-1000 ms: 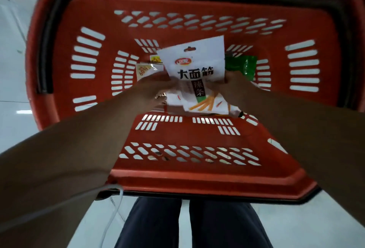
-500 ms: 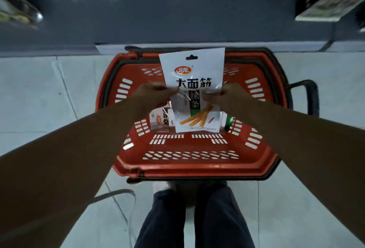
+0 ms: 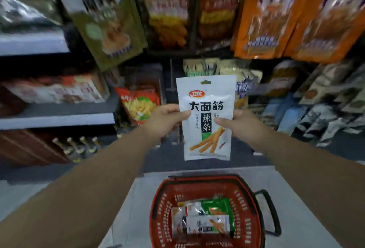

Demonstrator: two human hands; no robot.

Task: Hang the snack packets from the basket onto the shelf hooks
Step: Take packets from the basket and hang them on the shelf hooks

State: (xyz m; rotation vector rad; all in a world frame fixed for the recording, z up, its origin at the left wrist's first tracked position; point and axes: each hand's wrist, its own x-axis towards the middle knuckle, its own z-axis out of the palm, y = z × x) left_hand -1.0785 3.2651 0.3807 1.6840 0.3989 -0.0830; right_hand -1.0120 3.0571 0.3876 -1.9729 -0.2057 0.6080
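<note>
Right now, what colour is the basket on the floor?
Red, with a black handle; the basket shows only in the head view, at the bottom.

Two bare forearms run in from the lower left and lower right of the frame, no sleeves on either. The left hand point(image 3: 164, 121) and right hand point(image 3: 240, 127) wear nothing: no gloves, rings, watch or wristband in sight. Fingernails look short.

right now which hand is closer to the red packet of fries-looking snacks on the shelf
Left. The left hand grips the white packet's left edge, just right of the red packet. The right hand holds the opposite edge, with the white packet between.
</note>
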